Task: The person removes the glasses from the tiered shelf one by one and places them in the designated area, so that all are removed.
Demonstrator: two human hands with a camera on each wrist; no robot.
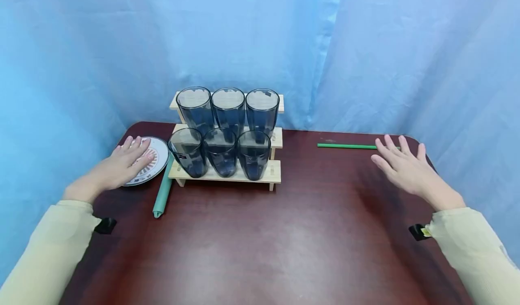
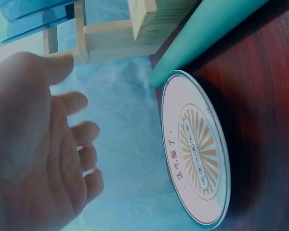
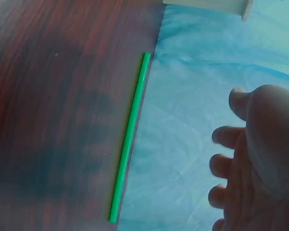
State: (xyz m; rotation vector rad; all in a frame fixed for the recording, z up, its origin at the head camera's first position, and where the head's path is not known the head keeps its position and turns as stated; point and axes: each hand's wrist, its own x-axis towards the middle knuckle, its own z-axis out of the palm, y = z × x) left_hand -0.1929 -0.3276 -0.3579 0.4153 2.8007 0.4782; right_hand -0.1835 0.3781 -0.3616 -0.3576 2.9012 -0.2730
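My left hand (image 1: 123, 165) hovers over a white plate (image 1: 161, 157) at the table's left side, fingers spread and holding nothing. In the left wrist view the plate (image 2: 173, 130) shows an orange ray pattern and a teal rim, apart from the fingers. A rolled green sheet (image 1: 163, 192) lies just right of the plate. On the far right, my right hand (image 1: 406, 169) is held above the table with spread fingers and nothing in it. Beyond its fingertips a thin green stick (image 1: 345, 145) lies along the back edge; the right wrist view shows the whole stick (image 3: 130, 134).
A stepped wooden rack (image 1: 219, 175) stands at the back, left of centre. It carries two rows of dark tinted glasses, such as the front right glass (image 1: 254, 158) and the back right glass (image 1: 262, 115). Blue curtains (image 1: 260, 34) hang behind the brown table (image 1: 284, 242).
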